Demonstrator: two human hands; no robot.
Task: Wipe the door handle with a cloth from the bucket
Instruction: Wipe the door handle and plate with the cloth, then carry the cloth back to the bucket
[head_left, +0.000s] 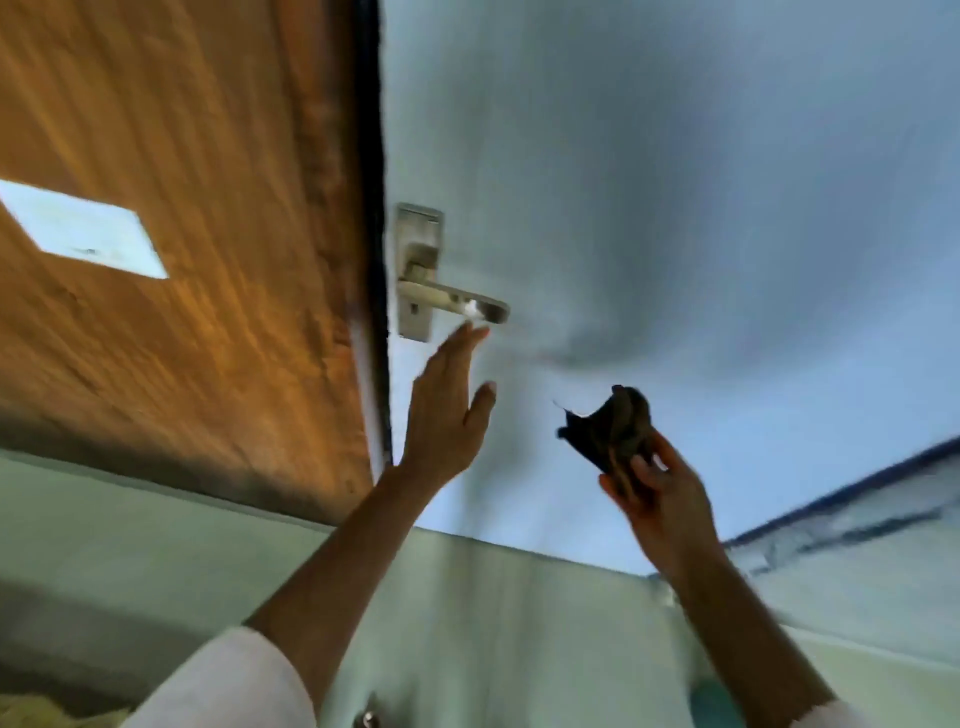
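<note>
Cloth (610, 428), dark and bunched, sits clenched in right hand (657, 499), near the pale door (675, 208) but not touching it. Left hand (447, 410) is spread flat, grasping nothing, fingertips just below the lever. Door handle (447, 301) beyond: no cloth contact yet. Fetching appears done; wiping remains.

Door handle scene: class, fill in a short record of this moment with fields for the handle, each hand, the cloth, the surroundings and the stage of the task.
door handle: metal lever on a plate, on the pale blue door
left hand: open, fingertips just below the lever, contact unclear
right hand: gripping the cloth, lower right of the handle
cloth: dark, bunched, not touching the handle
surroundings: brown wooden panel left of the door edge
stage: wiping not yet begun
</note>
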